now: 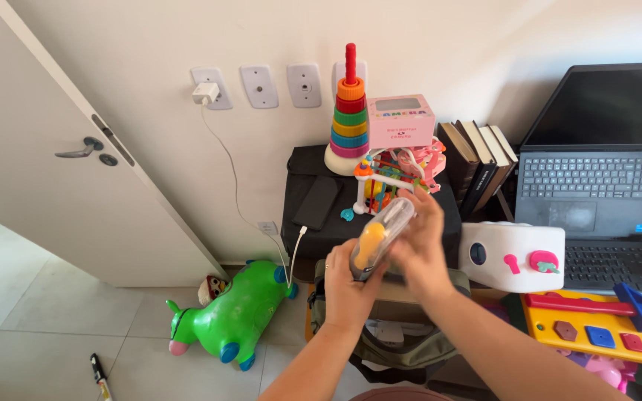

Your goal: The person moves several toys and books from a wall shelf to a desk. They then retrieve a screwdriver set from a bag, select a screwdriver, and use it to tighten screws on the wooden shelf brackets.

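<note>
Both my hands hold a clear plastic bottle-like container (386, 229) with a yellow-orange piece inside, tilted up to the right. My left hand (347, 286) grips its lower end from below. My right hand (423, 241) wraps its upper side and top. The container is in the air in front of a black case (313, 174) and above an olive bag (403, 345).
A ring-stacking toy (350, 111), a pink box (401, 121), a bead toy (391, 178), books (477, 160) and a phone (316, 203) sit on the case. An open laptop (596, 171), a white toy (510, 256) and a yellow shape-sorter board (603, 330) lie at right. A green animal toy (232, 315) is on the floor beside an open door (61, 148).
</note>
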